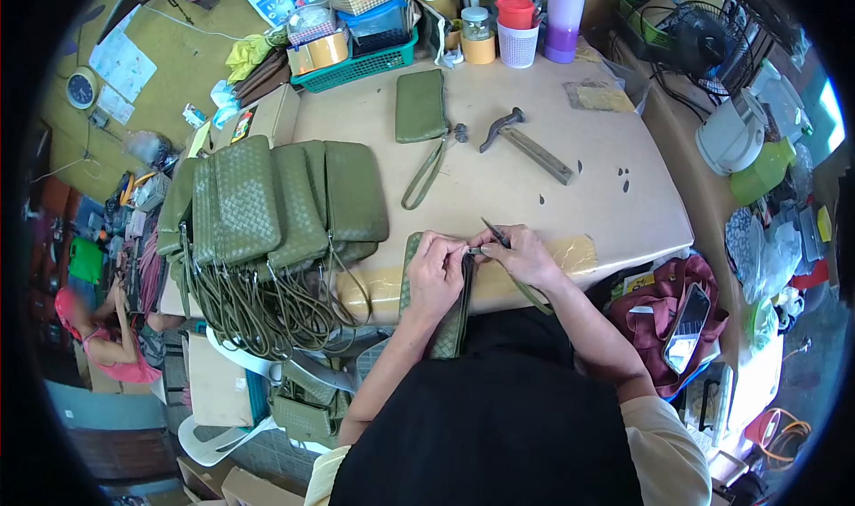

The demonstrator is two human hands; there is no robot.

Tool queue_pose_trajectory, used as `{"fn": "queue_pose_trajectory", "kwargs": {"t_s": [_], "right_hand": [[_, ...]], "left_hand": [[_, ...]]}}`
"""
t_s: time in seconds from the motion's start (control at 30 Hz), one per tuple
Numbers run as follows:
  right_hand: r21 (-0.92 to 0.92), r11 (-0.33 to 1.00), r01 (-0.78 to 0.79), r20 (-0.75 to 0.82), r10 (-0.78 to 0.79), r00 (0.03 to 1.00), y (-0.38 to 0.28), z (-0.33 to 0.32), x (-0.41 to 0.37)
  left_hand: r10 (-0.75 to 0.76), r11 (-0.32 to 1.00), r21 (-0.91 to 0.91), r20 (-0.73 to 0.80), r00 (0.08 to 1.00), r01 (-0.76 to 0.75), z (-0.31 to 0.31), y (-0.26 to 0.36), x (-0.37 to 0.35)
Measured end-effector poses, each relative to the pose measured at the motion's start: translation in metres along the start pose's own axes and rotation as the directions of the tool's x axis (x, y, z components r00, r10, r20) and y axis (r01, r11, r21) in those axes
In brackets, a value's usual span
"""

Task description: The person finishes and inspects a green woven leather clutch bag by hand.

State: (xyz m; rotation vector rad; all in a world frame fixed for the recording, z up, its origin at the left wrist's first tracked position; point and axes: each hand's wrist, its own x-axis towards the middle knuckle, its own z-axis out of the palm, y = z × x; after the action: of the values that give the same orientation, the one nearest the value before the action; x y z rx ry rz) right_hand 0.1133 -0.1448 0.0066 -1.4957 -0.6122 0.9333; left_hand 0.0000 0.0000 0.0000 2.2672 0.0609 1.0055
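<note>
At the front edge of the table, my left hand is closed on the zipper end of a green woven pouch, which stands upright against my body. Close beside it, my right hand is closed around a slim dark pointed tool, its tip aimed up and left. A green wrist strap trails below the right hand. Between the two sets of fingertips is a small metal piece, too small to make out. Another green pouch with a strap loop lies farther back.
Left on the table is a pile of green pouches with dangling straps. A hammer and a curved metal tool lie behind my hands. Cups and a purple bottle line the back. A phone rests on maroon cloth. Another person sits far left.
</note>
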Motion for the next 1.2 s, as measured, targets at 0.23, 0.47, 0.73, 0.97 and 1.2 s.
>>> {"fn": "queue_pose_trajectory", "kwargs": {"t_s": [0.23, 0.47, 0.73, 0.97, 1.2], "right_hand": [[-0.705, 0.705, 0.077, -0.287, -0.383, 0.878, -0.014, -0.007, -0.013], [-0.719, 0.666, 0.199, -0.178, -0.453, 0.874, 0.008, 0.017, 0.005], [-0.635, 0.753, 0.175, -0.269, -0.427, 0.863, -0.005, 0.000, -0.002], [-0.119, 0.974, 0.191, -0.319, -0.219, 0.922, -0.022, -0.002, -0.006], [-0.715, 0.698, 0.042, -0.180, -0.241, 0.954, -0.013, 0.010, 0.011]], "left_hand": [[-0.538, 0.648, -0.502, 0.231, 0.811, 0.573, 0.009, -0.015, -0.015], [-0.560, 0.524, -0.676, 0.183, 0.808, 0.517, 0.005, -0.025, -0.008], [-0.291, 0.899, -0.261, 0.243, 0.925, 0.352, -0.003, -0.004, -0.001], [-0.136, 0.991, 0.042, 0.169, 0.976, 0.130, 0.012, 0.001, -0.001], [-0.277, 0.946, -0.116, 0.192, 0.942, 0.302, 0.002, -0.009, 0.004]]}}
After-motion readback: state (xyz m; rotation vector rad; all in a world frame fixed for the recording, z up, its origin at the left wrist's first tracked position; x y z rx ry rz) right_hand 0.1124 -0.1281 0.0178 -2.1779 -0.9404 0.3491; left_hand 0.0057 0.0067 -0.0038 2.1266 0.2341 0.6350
